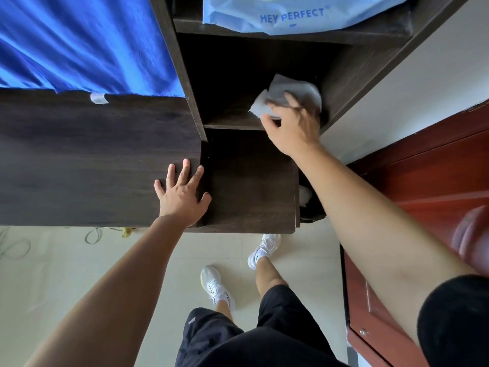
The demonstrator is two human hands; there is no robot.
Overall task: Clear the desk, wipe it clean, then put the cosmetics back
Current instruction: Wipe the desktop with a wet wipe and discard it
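Note:
The dark wood desk [87,160] spans the left and middle of the view. My left hand [182,193] lies flat on its top with the fingers spread, beside the shelf unit's side panel. My right hand [289,125] reaches into the lower shelf compartment [227,120] and presses a crumpled white tissue [293,88] against the shelf surface. Its fingers are blurred over the tissue. No cosmetics show in this view.
A blue cloth [79,41] hangs behind the desk. A light blue plastic bag [291,17] marked "HEY PERFECT" fills the upper shelf. A red-brown wooden door [423,181] stands at the right. Cables [16,247] lie on the tiled floor below the desk.

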